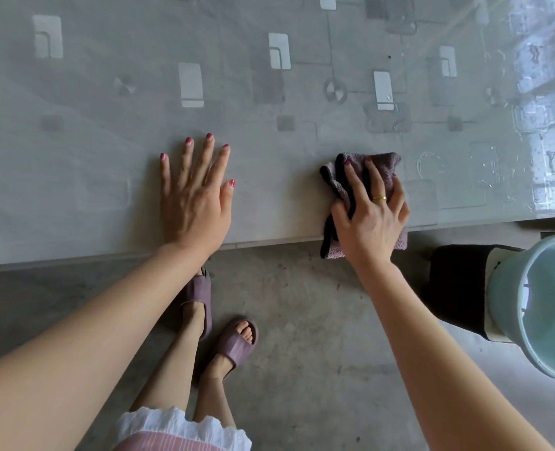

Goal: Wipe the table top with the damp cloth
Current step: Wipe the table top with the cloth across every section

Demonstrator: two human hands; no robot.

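Observation:
The grey table top (269,131) with a printed pattern of rectangles and lines fills the upper half of the head view. My left hand (195,196) lies flat on it near the front edge, fingers spread, holding nothing. My right hand (372,216) presses a folded mauve cloth (383,162) with a dark border onto the table at its front edge. Part of the cloth hangs down over the edge. Right of the cloth the surface is wet, with streaks and droplets (497,170).
A pale green bucket (510,288) holding water stands on a dark stool (455,284) at the right, just below the table edge. Bare concrete floor (318,320) lies beneath, with my feet in mauve slippers (234,343) close to the table.

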